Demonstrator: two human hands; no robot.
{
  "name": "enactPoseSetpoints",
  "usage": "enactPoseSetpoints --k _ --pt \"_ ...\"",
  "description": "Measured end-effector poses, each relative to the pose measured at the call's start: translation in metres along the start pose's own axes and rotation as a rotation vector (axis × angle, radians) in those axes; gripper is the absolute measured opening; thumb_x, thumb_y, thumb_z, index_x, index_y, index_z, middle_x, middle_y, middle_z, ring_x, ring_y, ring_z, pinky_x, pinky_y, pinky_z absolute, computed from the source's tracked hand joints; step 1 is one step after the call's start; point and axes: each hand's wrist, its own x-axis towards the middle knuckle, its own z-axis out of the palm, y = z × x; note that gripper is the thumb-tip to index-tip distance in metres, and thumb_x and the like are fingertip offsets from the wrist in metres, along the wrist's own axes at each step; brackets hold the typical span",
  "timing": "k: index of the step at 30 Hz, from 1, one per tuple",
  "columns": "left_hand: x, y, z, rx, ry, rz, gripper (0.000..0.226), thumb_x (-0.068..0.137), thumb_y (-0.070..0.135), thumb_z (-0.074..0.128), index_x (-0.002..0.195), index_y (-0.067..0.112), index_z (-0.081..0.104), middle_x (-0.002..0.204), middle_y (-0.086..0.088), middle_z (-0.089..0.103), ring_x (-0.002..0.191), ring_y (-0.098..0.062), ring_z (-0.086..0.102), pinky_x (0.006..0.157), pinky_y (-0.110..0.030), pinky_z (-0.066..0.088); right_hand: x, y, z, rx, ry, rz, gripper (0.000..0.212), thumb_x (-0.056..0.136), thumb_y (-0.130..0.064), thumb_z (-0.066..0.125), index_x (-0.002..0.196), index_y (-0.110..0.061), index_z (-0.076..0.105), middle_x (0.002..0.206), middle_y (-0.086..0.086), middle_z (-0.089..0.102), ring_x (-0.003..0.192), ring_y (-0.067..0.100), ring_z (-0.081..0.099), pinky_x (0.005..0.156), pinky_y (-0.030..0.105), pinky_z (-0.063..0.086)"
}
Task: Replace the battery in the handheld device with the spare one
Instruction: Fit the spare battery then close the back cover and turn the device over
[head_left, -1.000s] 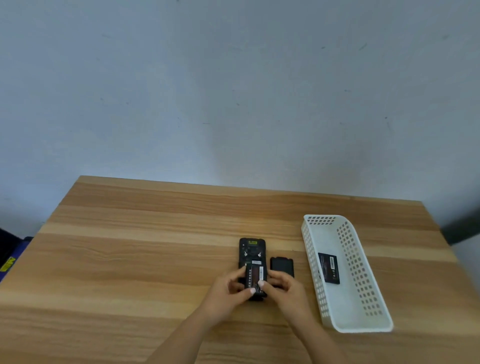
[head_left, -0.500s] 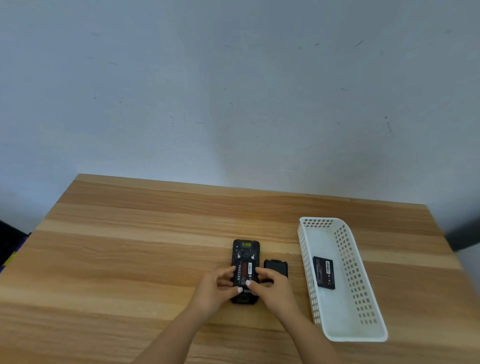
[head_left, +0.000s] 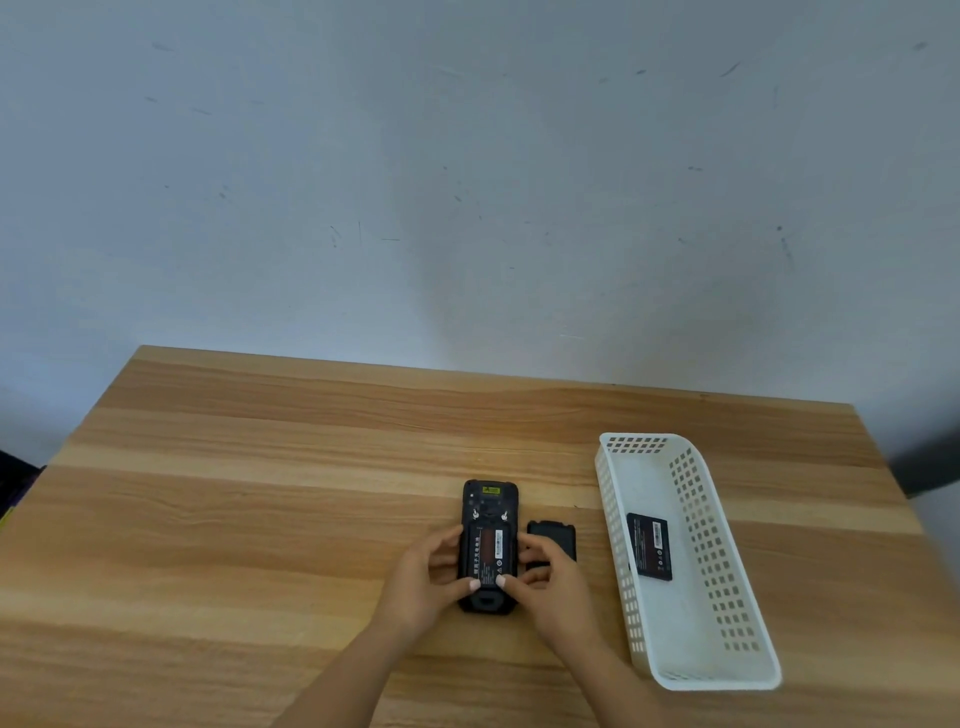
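A black handheld device (head_left: 488, 506) lies face down on the wooden table (head_left: 260, 519), its back open. A battery (head_left: 488, 551) with a dark red label sits in its compartment. My left hand (head_left: 426, 582) holds the device's left side, thumb tip at the battery's lower edge. My right hand (head_left: 550, 587) holds the right side, its thumb tip beside the other. The black back cover (head_left: 553, 535) lies just right of the device, partly behind my right hand. Another black battery (head_left: 649, 545) lies in the white basket (head_left: 727, 649).
The white perforated basket stands lengthwise at the right of the table, near its right edge. A grey wall rises behind the table's far edge. Dark objects show past the left and right table edges.
My fingers have drawn off the battery's face to the device's sides, and both thumbs now rest at its lower edge. The view has shifted slightly.
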Motion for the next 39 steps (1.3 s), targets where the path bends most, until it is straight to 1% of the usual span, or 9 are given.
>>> enactPoseSetpoints --k 4,9,11,14,18,27,31,35,39 --pt "0.002 -0.005 -0.001 0.013 0.009 -0.023 0.071 0.065 0.006 0.084 0.126 0.029 0.054 0.109 0.018 0.062 0.098 -0.006 0.064 0.090 -0.030 0.054 0.001 0.000 0.003 -0.035 0.012 0.003 0.057 0.076 -0.012 0.077 0.128 -0.024 0.055 0.104 -0.007 0.060 0.078 0.008 0.062 0.066 0.018 0.051" --pt "0.007 -0.005 -0.003 -0.033 -0.010 -0.070 0.071 0.066 0.003 0.083 0.128 0.022 0.055 0.111 0.006 0.065 0.095 -0.009 0.065 0.078 -0.019 0.053 -0.001 -0.006 0.003 -0.074 0.056 0.007 0.053 0.076 -0.017 0.077 0.125 -0.024 0.058 0.105 -0.007 0.062 0.076 0.006 0.061 0.067 0.018 0.051" --pt "0.008 -0.007 -0.005 -0.067 -0.023 -0.088 0.069 0.069 0.000 0.081 0.129 0.019 0.054 0.114 0.002 0.065 0.096 -0.011 0.065 0.080 -0.021 0.053 -0.005 -0.003 -0.001 -0.087 0.204 0.007 0.042 0.079 -0.022 0.075 0.119 -0.021 0.061 0.105 -0.004 0.064 0.078 0.006 0.059 0.067 0.019 0.048" --pt "0.008 -0.010 -0.006 -0.079 -0.046 -0.112 0.070 0.069 -0.001 0.080 0.130 0.017 0.053 0.114 0.000 0.063 0.098 -0.013 0.065 0.082 -0.022 0.053 -0.009 0.008 -0.005 -0.049 0.427 0.091 0.042 0.082 -0.021 0.071 0.120 -0.012 0.057 0.121 0.008 0.058 0.098 0.018 0.058 0.084 0.031 0.050" --pt "0.009 -0.011 -0.006 -0.060 -0.031 -0.124 0.067 0.068 0.001 0.081 0.128 0.018 0.056 0.109 0.001 0.062 0.098 -0.014 0.065 0.080 -0.022 0.053 -0.007 0.009 -0.001 -0.087 0.423 0.184 0.063 0.078 -0.031 0.075 0.130 -0.006 0.049 0.131 0.016 0.044 0.118 0.031 0.049 0.100 0.043 0.044" --pt "0.008 -0.001 -0.005 0.055 -0.035 -0.121 0.062 0.072 0.005 0.079 0.128 0.019 0.054 0.103 0.006 0.060 0.093 -0.011 0.063 0.079 -0.022 0.052 -0.016 -0.004 0.015 -0.234 0.297 0.087 0.089 0.067 -0.043 0.081 0.140 -0.015 0.040 0.133 0.010 0.043 0.125 0.026 0.041 0.103 0.040 0.041" --pt "0.007 0.000 -0.005 0.056 -0.033 -0.129 0.062 0.072 0.006 0.079 0.127 0.018 0.055 0.103 0.005 0.061 0.092 -0.010 0.062 0.075 -0.017 0.050 -0.014 -0.006 0.007 -0.202 0.460 0.169 0.060 0.081 -0.037 0.069 0.130 -0.008 0.048 0.129 0.019 0.049 0.119 0.033 0.046 0.100 0.045 0.044" --pt "0.006 -0.001 -0.004 0.031 -0.028 -0.145 0.060 0.072 0.005 0.079 0.126 0.017 0.056 0.100 0.005 0.061 0.090 -0.009 0.061 0.074 -0.016 0.049 -0.010 -0.007 0.000 -0.069 0.377 0.239 0.045 0.088 -0.020 0.064 0.129 -0.004 0.052 0.125 0.018 0.056 0.109 0.028 0.055 0.095 0.039 0.046" --pt "0.006 -0.001 -0.004 0.015 -0.029 -0.142 0.061 0.072 0.004 0.079 0.127 0.015 0.055 0.103 0.000 0.062 0.090 -0.009 0.061 0.071 -0.013 0.048 -0.007 -0.017 -0.006 0.174 0.315 0.329 0.047 0.088 -0.016 0.064 0.131 -0.004 0.050 0.114 0.010 0.062 0.102 0.024 0.058 0.084 0.032 0.045"
